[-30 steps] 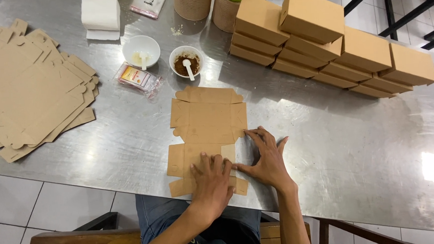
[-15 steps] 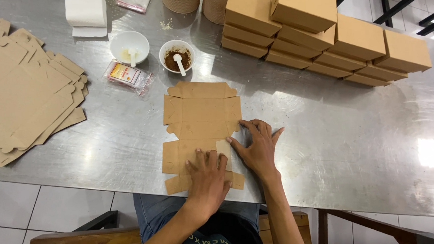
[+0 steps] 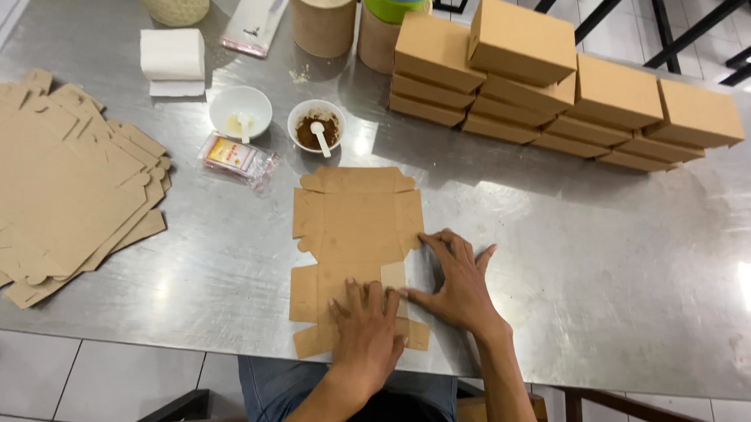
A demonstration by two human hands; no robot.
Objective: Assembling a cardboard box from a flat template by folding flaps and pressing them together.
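Note:
A flat brown cardboard box blank [image 3: 355, 229] lies on the steel table [image 3: 614, 251] in front of me. My left hand [image 3: 368, 325] presses flat on its near part, fingers spread. My right hand [image 3: 454, 279] rests at the blank's right edge, fingers on a side flap that is folded inward, palm on the table. Neither hand grips anything; both push down on the cardboard.
A pile of unfolded blanks [image 3: 49, 187] lies at the left. Stacks of folded brown boxes [image 3: 555, 81] stand at the back right. Two small white bowls [image 3: 240, 111] [image 3: 315, 125], one with a spoon, a small packet [image 3: 238, 158], tissue [image 3: 172, 59] and cylindrical containers [image 3: 325, 19] sit behind.
Both hands stay on the blank. The right hand has slid slightly along the right flap, pressing it down. The camera has shifted a little.

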